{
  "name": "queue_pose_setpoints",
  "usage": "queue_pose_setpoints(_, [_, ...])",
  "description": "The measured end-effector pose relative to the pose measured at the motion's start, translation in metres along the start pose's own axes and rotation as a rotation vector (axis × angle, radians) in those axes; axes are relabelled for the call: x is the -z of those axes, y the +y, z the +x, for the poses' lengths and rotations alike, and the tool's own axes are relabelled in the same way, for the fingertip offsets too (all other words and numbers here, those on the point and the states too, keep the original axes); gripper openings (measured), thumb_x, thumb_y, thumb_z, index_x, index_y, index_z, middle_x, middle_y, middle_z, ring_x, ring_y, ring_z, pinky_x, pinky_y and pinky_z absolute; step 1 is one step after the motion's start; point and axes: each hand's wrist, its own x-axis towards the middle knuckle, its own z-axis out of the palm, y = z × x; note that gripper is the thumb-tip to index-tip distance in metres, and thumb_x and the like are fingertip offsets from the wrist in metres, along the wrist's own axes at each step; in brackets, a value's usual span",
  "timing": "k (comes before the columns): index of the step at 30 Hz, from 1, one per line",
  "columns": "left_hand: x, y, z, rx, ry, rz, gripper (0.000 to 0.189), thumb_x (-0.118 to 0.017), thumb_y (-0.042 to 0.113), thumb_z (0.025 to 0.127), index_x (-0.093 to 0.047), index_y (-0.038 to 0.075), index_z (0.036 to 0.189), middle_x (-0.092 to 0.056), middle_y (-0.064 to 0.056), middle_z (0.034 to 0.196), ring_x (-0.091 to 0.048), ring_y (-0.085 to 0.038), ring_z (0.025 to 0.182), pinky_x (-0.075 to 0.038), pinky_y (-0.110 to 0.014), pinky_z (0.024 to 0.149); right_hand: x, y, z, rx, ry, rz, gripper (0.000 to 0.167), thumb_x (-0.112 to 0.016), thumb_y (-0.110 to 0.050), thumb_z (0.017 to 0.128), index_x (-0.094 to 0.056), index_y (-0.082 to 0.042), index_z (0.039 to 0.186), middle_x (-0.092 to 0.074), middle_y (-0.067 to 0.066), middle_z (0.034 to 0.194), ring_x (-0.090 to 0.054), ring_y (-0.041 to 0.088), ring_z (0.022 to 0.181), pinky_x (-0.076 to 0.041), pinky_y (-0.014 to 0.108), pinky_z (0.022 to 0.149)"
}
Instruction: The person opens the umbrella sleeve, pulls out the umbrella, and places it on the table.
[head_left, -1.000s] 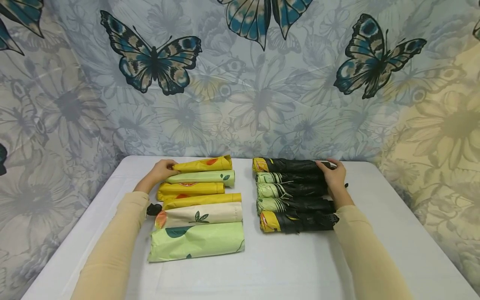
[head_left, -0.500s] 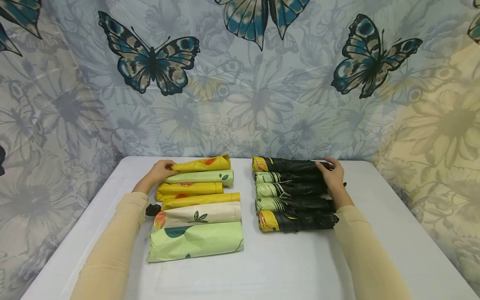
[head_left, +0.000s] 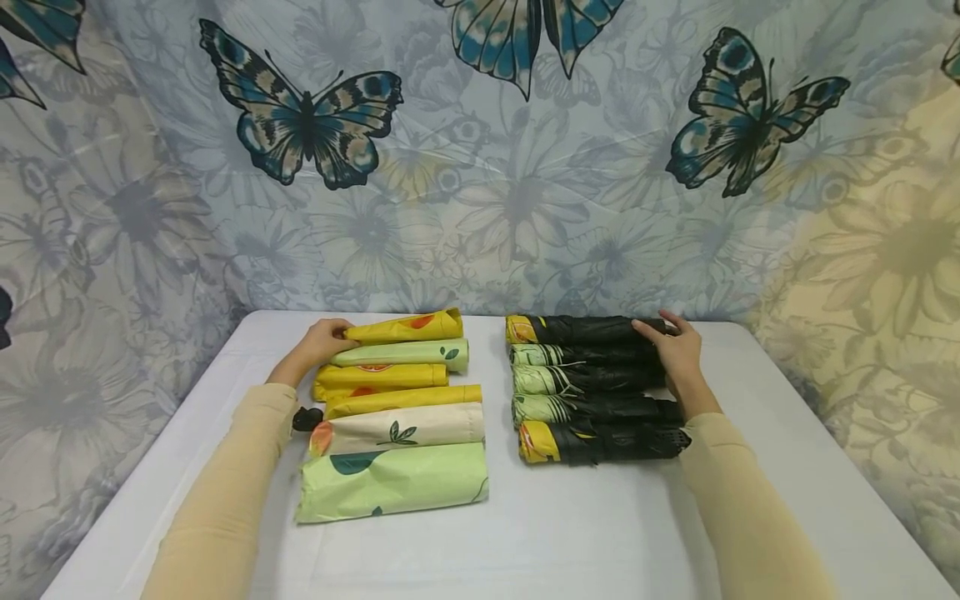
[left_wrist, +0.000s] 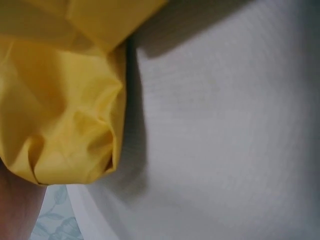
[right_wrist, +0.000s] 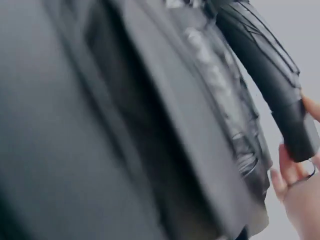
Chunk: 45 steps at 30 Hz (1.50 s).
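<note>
In the head view my left hand (head_left: 318, 343) holds the left end of the farthest yellow fabric roll (head_left: 408, 327), which has an orange print. The yellow roll (left_wrist: 75, 105) fills the upper left of the left wrist view, its end gathered, with little of the hand showing. On the other side, my right hand (head_left: 678, 354) holds the right end of the farthest black folded umbrella (head_left: 585, 330), thumb on top. A dark handle-like end (right_wrist: 300, 125) shows between the thumb and fingers in the right wrist view; blurred black material covers much of that view.
Below the left hand lie a green roll (head_left: 401, 356), more yellow rolls (head_left: 382, 377), a cream roll (head_left: 435, 423) and a larger green roll (head_left: 397, 482). Several black bundles (head_left: 615, 440) with green or yellow ends form the right column. A butterfly-print cloth (head_left: 517, 208) hangs behind the white table (head_left: 525, 542).
My right hand and forearm have shifted slightly right, uncovering more of the black bundles' right ends. The left hand stays at the yellow roll, and both columns keep their layout.
</note>
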Motion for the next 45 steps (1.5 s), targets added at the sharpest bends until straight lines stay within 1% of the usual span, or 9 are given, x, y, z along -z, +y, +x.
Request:
queue_pose_setpoints(5, [-0.002, 0.001, 0.001, -0.013, 0.009, 0.003, 0.038, -0.065, 0.017, 0.094, -0.061, -0.005, 0.124, -0.063, -0.025, 0.115, -0.058, -0.03, 0.099, -0.048, -0.042, 0.086, 0.001, -0.013, -0.003, -0.09, -0.069, 0.309, 0.084, -0.074, -0.023, 0.086, -0.027, -0.012, 0.155, -0.031, 0.007, 0.153, -0.052, 0.004, 0.107, -0.044, 0.018, 0.1])
queue_pose_setpoints(10, [-0.002, -0.002, 0.002, -0.017, 0.012, 0.0, 0.038, -0.064, 0.018, 0.094, -0.061, -0.005, 0.124, -0.064, -0.025, 0.116, -0.058, -0.031, 0.099, -0.049, -0.043, 0.087, 0.009, -0.008, -0.003, -0.135, -0.197, 0.542, 0.049, -0.071, -0.01, 0.088, -0.055, -0.007, 0.134, -0.053, 0.003, 0.127, -0.061, 0.007, 0.098, -0.056, 0.02, 0.087])
queue_pose_setpoints(18, [-0.001, -0.002, 0.002, -0.016, 0.008, 0.005, 0.038, -0.064, 0.019, 0.094, -0.06, -0.005, 0.124, -0.063, -0.025, 0.118, -0.058, -0.033, 0.102, -0.049, -0.045, 0.089, 0.019, -0.01, -0.003, -0.179, -0.193, 0.713, 0.083, -0.067, -0.002, 0.089, -0.018, -0.004, 0.155, -0.054, -0.003, 0.106, -0.065, 0.004, 0.083, -0.06, 0.024, 0.072])
queue_pose_setpoints(21, [-0.001, 0.0, 0.001, -0.017, 0.01, 0.0, 0.038, -0.064, 0.017, 0.094, -0.06, -0.005, 0.124, -0.063, -0.026, 0.118, -0.058, -0.033, 0.102, -0.049, -0.045, 0.089, 0.024, -0.007, -0.003, -0.17, -0.163, 0.729, 0.058, -0.067, -0.003, 0.089, -0.043, -0.005, 0.142, -0.059, -0.004, 0.098, -0.067, 0.005, 0.08, -0.06, 0.022, 0.072])
queue_pose_setpoints(25, [-0.001, 0.002, 0.0, -0.012, 0.015, 0.006, 0.038, -0.064, 0.017, 0.094, -0.06, -0.005, 0.124, -0.063, -0.025, 0.116, -0.058, -0.031, 0.1, -0.048, -0.043, 0.087, 0.03, 0.001, -0.003, -0.09, -0.157, 0.628, 0.02, -0.066, -0.01, 0.091, -0.058, -0.007, 0.109, -0.059, -0.005, 0.094, -0.068, 0.003, 0.079, -0.058, 0.017, 0.073])
queue_pose_setpoints(32, [0.0, 0.001, -0.002, -0.003, 0.011, 0.009, 0.038, -0.064, 0.019, 0.094, -0.06, -0.004, 0.124, -0.063, -0.024, 0.115, -0.058, -0.031, 0.097, -0.048, -0.043, 0.084, 0.037, 0.013, 0.003, -0.08, -0.221, 0.307, 0.079, -0.062, -0.027, 0.094, -0.019, 0.003, 0.153, -0.053, -0.006, 0.105, -0.066, -0.004, 0.076, -0.054, 0.011, 0.077])
queue_pose_setpoints(37, [0.0, -0.001, -0.002, 0.011, 0.005, -0.005, 0.038, -0.063, 0.019, 0.094, -0.06, -0.003, 0.125, -0.062, -0.024, 0.117, -0.057, -0.031, 0.1, -0.048, -0.043, 0.086, 0.03, 0.015, 0.003, -0.073, -0.155, 0.13, 0.08, -0.059, -0.04, 0.094, -0.024, 0.002, 0.153, -0.052, 0.0, 0.115, -0.065, -0.008, 0.073, -0.051, 0.021, 0.098])
queue_pose_setpoints(41, [-0.001, -0.002, 0.001, 0.006, -0.002, -0.007, 0.038, -0.063, 0.019, 0.095, -0.059, -0.003, 0.126, -0.061, -0.023, 0.115, -0.056, -0.031, 0.099, -0.048, -0.043, 0.085, 0.021, 0.012, 0.0, 0.008, -0.115, -0.066, 0.066, -0.041, -0.043, 0.102, -0.03, -0.001, 0.152, -0.046, 0.019, 0.144, -0.064, 0.007, 0.111, -0.037, 0.038, 0.116])
queue_pose_setpoints(45, [-0.001, -0.002, 0.002, 0.003, 0.007, -0.002, 0.038, -0.063, 0.018, 0.094, -0.06, -0.004, 0.125, -0.062, -0.024, 0.114, -0.056, -0.032, 0.099, -0.048, -0.044, 0.086, 0.013, 0.008, -0.001, 0.103, -0.202, -0.135, 0.062, -0.032, -0.038, 0.105, -0.021, -0.002, 0.155, -0.018, 0.021, 0.161, -0.028, 0.039, 0.145, -0.026, 0.051, 0.12])
